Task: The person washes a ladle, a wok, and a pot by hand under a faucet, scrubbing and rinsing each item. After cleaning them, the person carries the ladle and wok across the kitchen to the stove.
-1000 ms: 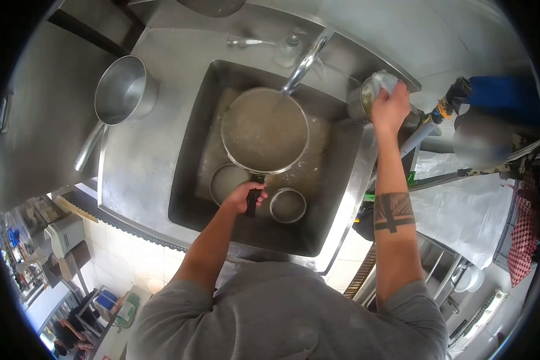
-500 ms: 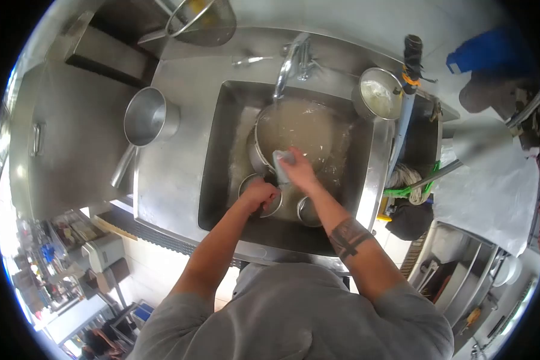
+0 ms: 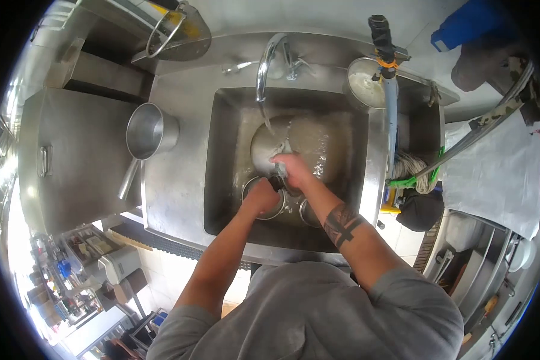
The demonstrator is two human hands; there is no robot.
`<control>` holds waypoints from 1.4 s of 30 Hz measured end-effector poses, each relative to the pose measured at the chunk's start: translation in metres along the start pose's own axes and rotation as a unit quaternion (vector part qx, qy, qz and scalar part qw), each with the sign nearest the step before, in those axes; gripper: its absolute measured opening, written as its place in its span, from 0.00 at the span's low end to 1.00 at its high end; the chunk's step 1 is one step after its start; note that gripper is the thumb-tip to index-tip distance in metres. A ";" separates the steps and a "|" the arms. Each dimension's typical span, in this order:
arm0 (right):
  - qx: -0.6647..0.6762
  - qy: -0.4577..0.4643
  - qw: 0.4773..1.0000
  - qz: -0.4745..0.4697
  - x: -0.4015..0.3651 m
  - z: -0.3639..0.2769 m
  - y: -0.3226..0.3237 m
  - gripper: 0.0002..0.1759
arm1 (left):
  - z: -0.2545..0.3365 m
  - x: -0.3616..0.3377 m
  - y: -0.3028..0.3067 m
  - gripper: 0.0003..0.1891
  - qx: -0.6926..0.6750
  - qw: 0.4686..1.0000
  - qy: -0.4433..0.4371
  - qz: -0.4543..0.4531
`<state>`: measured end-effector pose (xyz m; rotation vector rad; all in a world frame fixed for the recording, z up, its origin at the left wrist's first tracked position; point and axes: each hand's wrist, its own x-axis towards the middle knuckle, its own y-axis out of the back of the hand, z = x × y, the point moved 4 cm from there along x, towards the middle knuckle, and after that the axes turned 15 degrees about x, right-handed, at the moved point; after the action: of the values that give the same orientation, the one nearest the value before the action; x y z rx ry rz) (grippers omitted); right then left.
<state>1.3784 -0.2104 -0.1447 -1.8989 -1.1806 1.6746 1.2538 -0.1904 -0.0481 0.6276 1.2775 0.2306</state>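
one pot (image 3: 318, 141), left hand (image 3: 261, 197), right hand (image 3: 294, 168)

A steel table (image 3: 174, 186) has a sink (image 3: 219, 198) sunk into its middle. Left of the sink, a saucepan (image 3: 150, 129) stands upright on the bare top, its long handle pointing toward the near edge. A small pot (image 3: 363, 84) sits at the sink's far right corner. A tap (image 3: 263, 63) rises behind the basin. Inside the sink, a big pot (image 3: 318, 141) lies under the running water. A left bowl (image 3: 246, 189) and a right bowl (image 3: 308, 215) sit just nearer.
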 end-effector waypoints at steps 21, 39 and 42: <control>0.160 0.009 0.987 0.019 -0.084 0.076 0.023 0.02 | -0.022 -0.108 -0.026 0.23 0.156 0.980 0.052 0.112; -0.088 0.122 0.975 -0.165 -0.156 0.129 -0.034 0.16 | -0.117 -0.175 -0.047 0.31 -0.099 0.960 0.047 0.259; -0.040 -0.023 0.986 -0.160 -0.174 0.123 -0.074 0.20 | -0.139 -0.188 -0.039 0.33 -0.111 0.957 -0.006 0.269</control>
<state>1.2453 -0.3310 -0.0081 -1.6162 -1.5005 1.5229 1.0609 -0.2723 0.0625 0.7715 1.0285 0.8077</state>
